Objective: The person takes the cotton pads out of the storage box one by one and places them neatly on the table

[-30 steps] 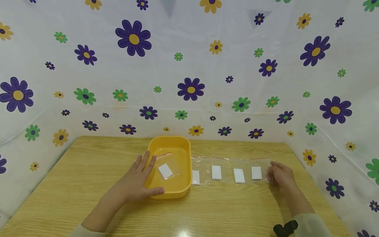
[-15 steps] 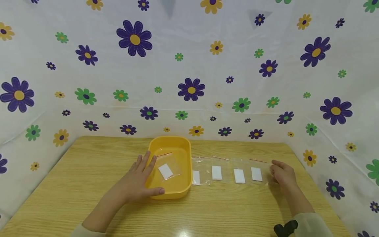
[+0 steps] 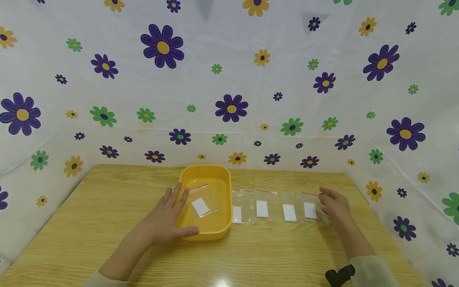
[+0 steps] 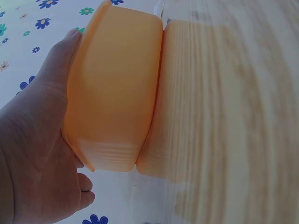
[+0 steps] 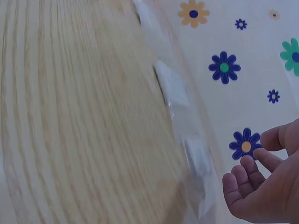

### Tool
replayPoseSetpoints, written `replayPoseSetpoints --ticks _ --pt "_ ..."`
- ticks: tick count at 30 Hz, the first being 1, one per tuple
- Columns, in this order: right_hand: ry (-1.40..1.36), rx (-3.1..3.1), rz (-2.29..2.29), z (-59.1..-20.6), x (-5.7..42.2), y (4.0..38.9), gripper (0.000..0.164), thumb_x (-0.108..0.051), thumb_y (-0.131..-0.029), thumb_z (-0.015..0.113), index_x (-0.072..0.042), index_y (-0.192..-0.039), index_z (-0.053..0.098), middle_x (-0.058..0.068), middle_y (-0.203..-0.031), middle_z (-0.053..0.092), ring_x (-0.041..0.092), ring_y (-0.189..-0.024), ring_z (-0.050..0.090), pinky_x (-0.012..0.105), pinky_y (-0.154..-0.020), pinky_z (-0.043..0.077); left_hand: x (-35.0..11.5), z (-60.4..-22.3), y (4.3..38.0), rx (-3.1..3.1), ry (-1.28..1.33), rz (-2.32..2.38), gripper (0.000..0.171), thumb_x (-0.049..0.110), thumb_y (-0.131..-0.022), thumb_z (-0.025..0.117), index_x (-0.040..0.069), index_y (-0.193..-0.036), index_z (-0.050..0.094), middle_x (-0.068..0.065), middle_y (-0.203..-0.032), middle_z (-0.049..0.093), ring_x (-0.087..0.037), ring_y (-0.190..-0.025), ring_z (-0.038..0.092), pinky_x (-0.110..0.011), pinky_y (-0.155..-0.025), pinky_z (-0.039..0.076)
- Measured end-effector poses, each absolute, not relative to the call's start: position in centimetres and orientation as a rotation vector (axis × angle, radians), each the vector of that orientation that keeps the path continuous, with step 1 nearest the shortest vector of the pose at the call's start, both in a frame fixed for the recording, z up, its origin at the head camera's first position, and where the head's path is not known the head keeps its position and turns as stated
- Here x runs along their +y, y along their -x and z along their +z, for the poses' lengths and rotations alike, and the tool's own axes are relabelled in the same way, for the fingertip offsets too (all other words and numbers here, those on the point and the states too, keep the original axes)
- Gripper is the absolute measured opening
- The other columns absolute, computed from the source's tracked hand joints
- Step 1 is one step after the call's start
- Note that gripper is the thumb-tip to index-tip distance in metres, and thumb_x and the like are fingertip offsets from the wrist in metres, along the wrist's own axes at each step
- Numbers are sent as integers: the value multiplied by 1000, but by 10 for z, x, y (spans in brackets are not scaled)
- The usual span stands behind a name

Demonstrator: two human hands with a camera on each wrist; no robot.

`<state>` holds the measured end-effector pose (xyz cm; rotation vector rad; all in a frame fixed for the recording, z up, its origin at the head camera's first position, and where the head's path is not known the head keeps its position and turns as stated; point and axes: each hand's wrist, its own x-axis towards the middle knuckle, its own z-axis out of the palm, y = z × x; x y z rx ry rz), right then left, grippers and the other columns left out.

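My left hand (image 3: 163,219) rests with spread fingers over the left and front rim of a yellow plastic tray (image 3: 206,237). In the left wrist view, the thumb lies along the rim of the tray (image 4: 112,88). Inside the tray is a clear zip bag with a white rectangular piece (image 3: 200,207). My right hand (image 3: 335,204) hovers at the right edge of the rightmost zip bag (image 3: 310,210), its fingertips near the red seal. The right wrist view shows this hand (image 5: 266,177) with loosely bent fingers and nothing visible between them, apart from the bags (image 5: 198,158).
Several zip bags lie in a row right of the tray, including one bag (image 3: 289,213) and another (image 3: 262,209). The leftmost bag (image 3: 237,214) is close against the tray. A flowered cloth (image 3: 229,79) surrounds the wooden table (image 3: 251,255) at back and sides.
My right hand let go of the rightmost bag's edge and rose slightly up and left toward its seal. That bag has tilted a little. The left hand and tray stayed still.
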<state>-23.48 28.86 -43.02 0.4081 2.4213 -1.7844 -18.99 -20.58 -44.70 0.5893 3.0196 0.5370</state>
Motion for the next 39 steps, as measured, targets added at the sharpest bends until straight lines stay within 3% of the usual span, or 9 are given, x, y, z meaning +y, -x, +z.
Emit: replayPoseSetpoints --ticks 3,14,25,32,39 --pt "-372 2391 -1832 -426 278 236 56 -20 -105 42 0 -156 27 26 -158 29 42 -145 30 50 -116 35 -205 -447 190 3016 -587 539 118 82 -79 56 11 -161 11 -18 -167 -4 -50 -150 2 -63 -119 14" --pt "-234 2250 -1982 -421 227 238 52 -12 -105 43 3 -154 30 26 -157 32 42 -143 33 51 -117 34 -203 -449 190 3011 -596 533 119 84 -78 53 10 -161 11 -18 -167 -4 -50 -150 1 -63 -119 14" --pt "-68 2086 -2089 -414 165 237 46 -11 -104 47 0 -149 41 25 -148 41 26 -118 54 36 -101 50 -202 -448 188 3019 -605 527 118 83 -79 54 9 -161 12 -19 -167 -4 -51 -150 1 -63 -119 14" --pt "-8 1991 -2122 -406 129 240 45 -9 -103 50 -2 -146 45 25 -148 45 34 -123 52 39 -101 51 -201 -444 190 3023 -597 513 119 83 -79 54 10 -161 11 -18 -167 -4 -51 -150 2 -62 -120 14" --pt "59 1911 -2166 -399 94 240 42 -10 -101 53 -1 -142 50 21 -134 56 25 -107 60 37 -96 55 -203 -443 188 3016 -568 524 118 82 -78 56 11 -161 10 -17 -167 -5 -51 -150 2 -63 -119 14"
